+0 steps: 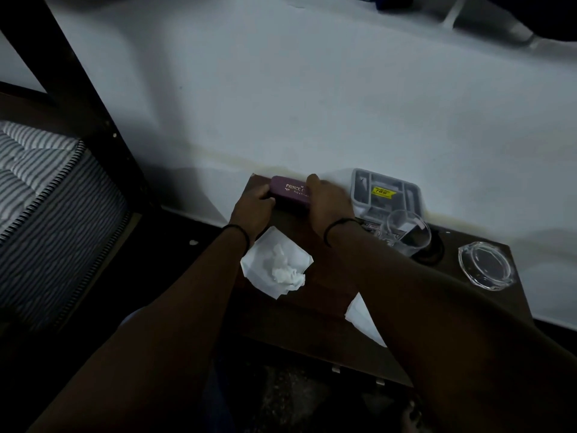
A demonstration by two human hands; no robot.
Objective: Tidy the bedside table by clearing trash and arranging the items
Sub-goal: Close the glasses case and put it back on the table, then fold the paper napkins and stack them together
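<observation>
A purple case (288, 192) with gold lettering lies at the far left corner of the dark wooden bedside table (312, 310), close to the white wall. My left hand (252, 209) grips its left end and my right hand (330, 203) covers its right end. A flat white napkin with a crumpled tissue (278, 267) on it lies just below my left wrist. Another white paper (363, 320) shows partly under my right forearm.
A grey divided tray (385, 192) with a yellow sticker leans at the wall. A clear drinking glass (407, 232) stands in front of it. A glass ashtray (485, 265) sits at the table's right edge. A striped mattress (46, 195) lies left.
</observation>
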